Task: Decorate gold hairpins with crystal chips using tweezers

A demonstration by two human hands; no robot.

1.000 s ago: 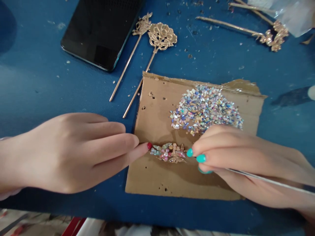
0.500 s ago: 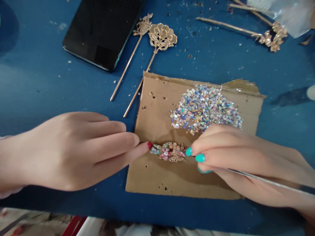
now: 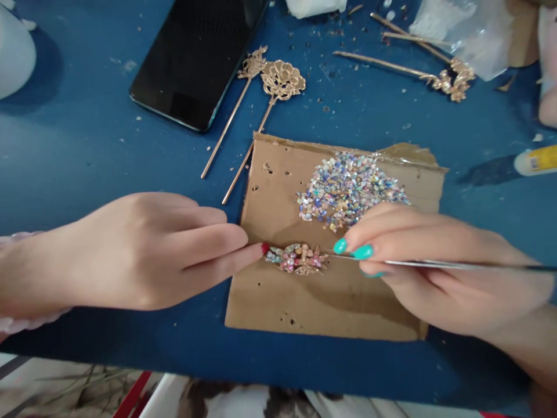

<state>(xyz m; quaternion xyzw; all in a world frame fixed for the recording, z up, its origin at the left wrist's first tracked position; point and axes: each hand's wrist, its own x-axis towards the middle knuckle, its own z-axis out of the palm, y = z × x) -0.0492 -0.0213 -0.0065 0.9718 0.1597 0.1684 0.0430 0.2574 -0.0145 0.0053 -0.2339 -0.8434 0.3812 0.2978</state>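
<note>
A gold hair ornament point(image 3: 298, 259) set with pink, green and pale blue pieces lies on a piece of brown cardboard point(image 3: 322, 310). The fingers of my left hand point(image 3: 143, 252) are pressed together, a red-nailed fingertip touching the ornament's left end. My right hand point(image 3: 426, 261), with teal nails, pinches a thin metal tool point(image 3: 439, 265); its tip is at the ornament's right side. Behind my right hand, a heap of small shiny shell-like chips point(image 3: 352, 188) covers the cardboard's upper part.
A black phone point(image 3: 195, 58) lies at the upper left, beside two gold hairpins point(image 3: 282, 80). More gold hairpins point(image 3: 455, 78) and a clear plastic bag point(image 3: 474, 35) are at the upper right. A yellow-and-white tube point(image 3: 537, 161) is at the right edge, a white round object point(image 3: 15, 55) upper left.
The view has shifted slightly, bringing more of the tube and the white round object in. My right hand has tilted the tool to nearly level, its tip still by the ornament.
</note>
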